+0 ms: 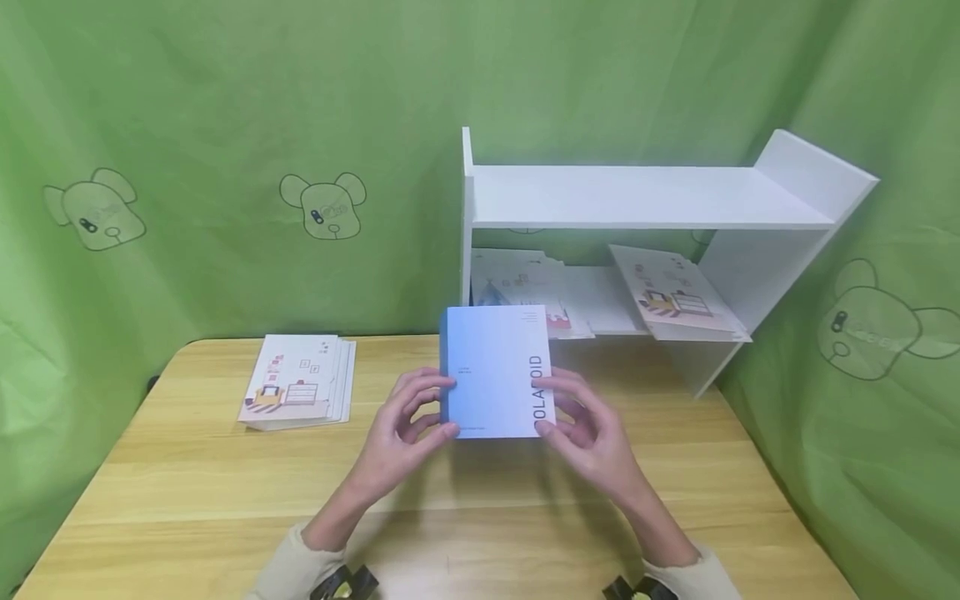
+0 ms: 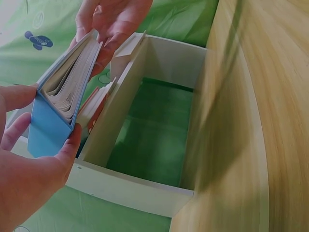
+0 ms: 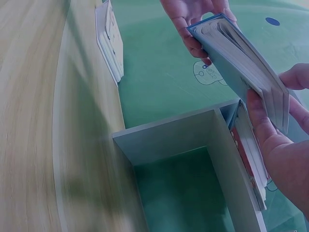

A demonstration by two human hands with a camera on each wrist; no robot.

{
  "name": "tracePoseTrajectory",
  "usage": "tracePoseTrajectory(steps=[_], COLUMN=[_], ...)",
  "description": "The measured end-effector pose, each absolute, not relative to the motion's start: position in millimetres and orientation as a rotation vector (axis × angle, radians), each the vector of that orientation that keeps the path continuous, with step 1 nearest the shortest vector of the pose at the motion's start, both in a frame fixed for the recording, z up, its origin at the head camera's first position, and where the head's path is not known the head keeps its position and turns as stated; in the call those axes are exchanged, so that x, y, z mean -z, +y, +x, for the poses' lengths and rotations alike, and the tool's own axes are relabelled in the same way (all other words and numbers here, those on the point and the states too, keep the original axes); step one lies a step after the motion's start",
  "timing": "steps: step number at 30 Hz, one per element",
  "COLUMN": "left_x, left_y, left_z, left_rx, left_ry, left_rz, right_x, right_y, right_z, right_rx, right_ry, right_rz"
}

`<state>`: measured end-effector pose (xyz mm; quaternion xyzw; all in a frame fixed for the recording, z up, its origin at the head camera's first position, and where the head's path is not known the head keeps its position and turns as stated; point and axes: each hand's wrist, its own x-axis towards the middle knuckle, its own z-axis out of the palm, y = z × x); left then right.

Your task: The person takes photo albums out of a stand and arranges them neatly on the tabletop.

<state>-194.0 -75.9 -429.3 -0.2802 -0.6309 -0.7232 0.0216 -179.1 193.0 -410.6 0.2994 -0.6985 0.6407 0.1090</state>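
A blue-and-white photo album (image 1: 495, 371), its cover lettered "OLAROID", is held up over the table in front of the shelf. My left hand (image 1: 401, 425) grips its blue spine side, thumb near the lower corner. On the opposite edge, my right hand (image 1: 596, 429) pinches it between thumb and fingers. From the left wrist, the blue spine (image 2: 50, 128) shows between the left thumb and fingers, with the page ends bowed and slightly fanned. The right wrist view shows the right thumb and fingers on the covers' free edges.
A white two-tier shelf (image 1: 652, 196) stands behind, at the right. On its lower board lean white illustrated booklets at the left (image 1: 517, 279) and another illustrated booklet (image 1: 675, 292) at the right. A stack of similar booklets (image 1: 296, 383) lies on the wooden table (image 1: 187, 500). Green curtains (image 1: 225, 83) surround it.
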Motion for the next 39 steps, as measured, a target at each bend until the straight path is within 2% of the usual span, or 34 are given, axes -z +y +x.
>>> tracePoseTrajectory(steps=[39], left_x=[422.7], left_y=[-122.2], left_z=[-199.7], left_rx=[2.190], left_ry=[-1.929], left_rz=[-0.839], right_x=[412.8], right_y=[142.1], right_z=[-199.5], right_rx=[-2.043], right_ry=[-1.986], right_rz=[0.880])
